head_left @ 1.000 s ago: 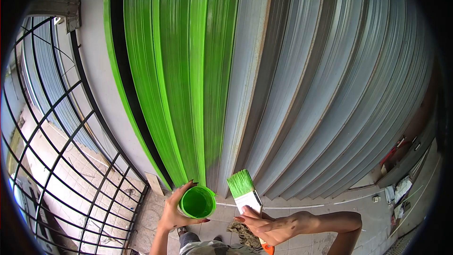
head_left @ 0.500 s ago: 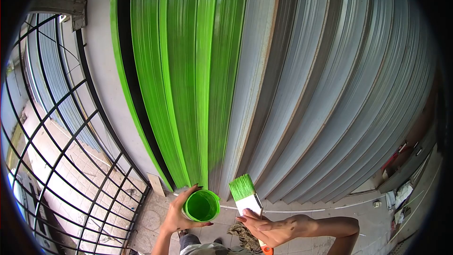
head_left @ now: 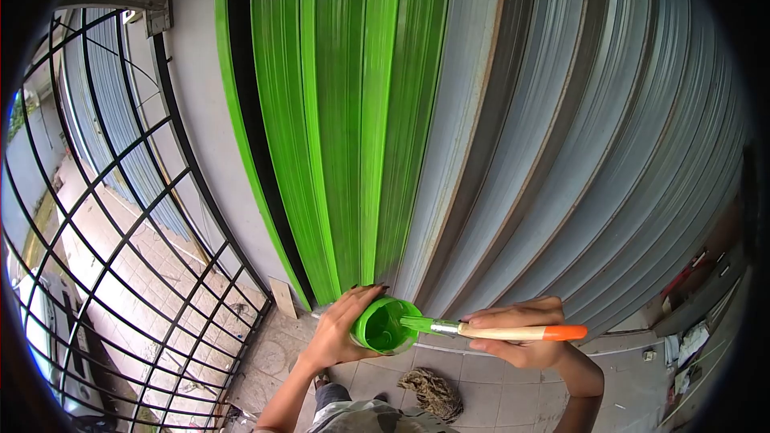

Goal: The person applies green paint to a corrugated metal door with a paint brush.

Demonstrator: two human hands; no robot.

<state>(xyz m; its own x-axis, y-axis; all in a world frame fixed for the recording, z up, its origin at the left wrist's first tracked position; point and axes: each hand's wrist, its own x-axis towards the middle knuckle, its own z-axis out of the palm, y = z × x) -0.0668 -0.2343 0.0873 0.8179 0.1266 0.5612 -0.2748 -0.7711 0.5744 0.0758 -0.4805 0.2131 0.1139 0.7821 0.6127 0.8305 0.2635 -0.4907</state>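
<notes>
Over the cup (head_left: 371,322) I've got the brush (head_left: 493,330) sideways, bristles (head_left: 417,324) left, right hand (head_left: 523,353) clamped on the handle (head_left: 525,333) (left hand (head_left: 340,332) hugging the cup, btw).

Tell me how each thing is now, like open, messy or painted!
Tub: open, green paint inside
Paintbrush: green bristles at the tub's opening
Ridged metal wall: green on the left, grey on the right
Rag: crumpled
Barred panel: can't tell if open or shut
Left grip: around the tub
Right grip: holding the paintbrush
</notes>
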